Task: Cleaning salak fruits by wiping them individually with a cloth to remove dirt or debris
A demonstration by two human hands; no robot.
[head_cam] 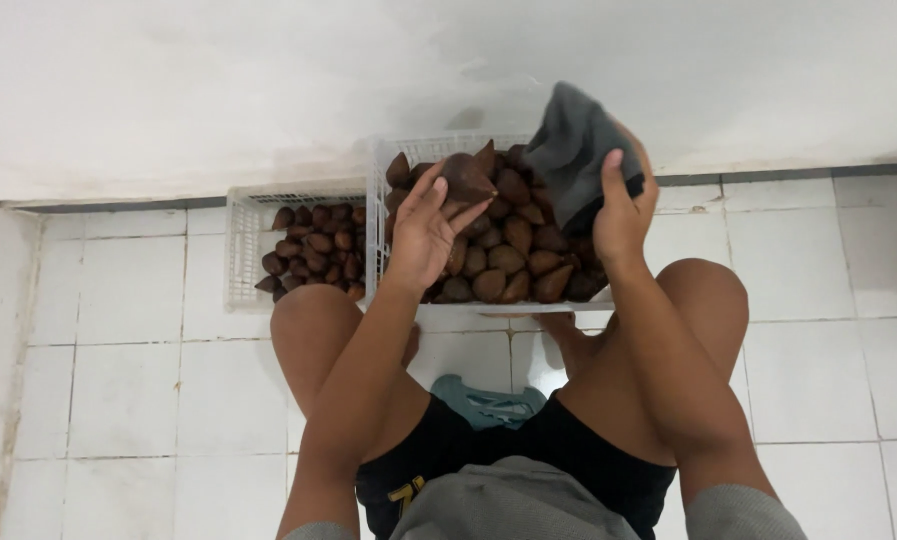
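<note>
Holding a brown scaly fruit [465, 180] pinched in our left hand's [423, 232] fingertips above the nearer white crate [376, 215] of fruit, our right hand [623, 205] clutches a grey cloth [573, 150] beside it.

Under me the white tiled floor [118, 300] carries two white plastic crates [243, 250] of brown scaly fruit [313, 255], side by side against the wall.
</note>
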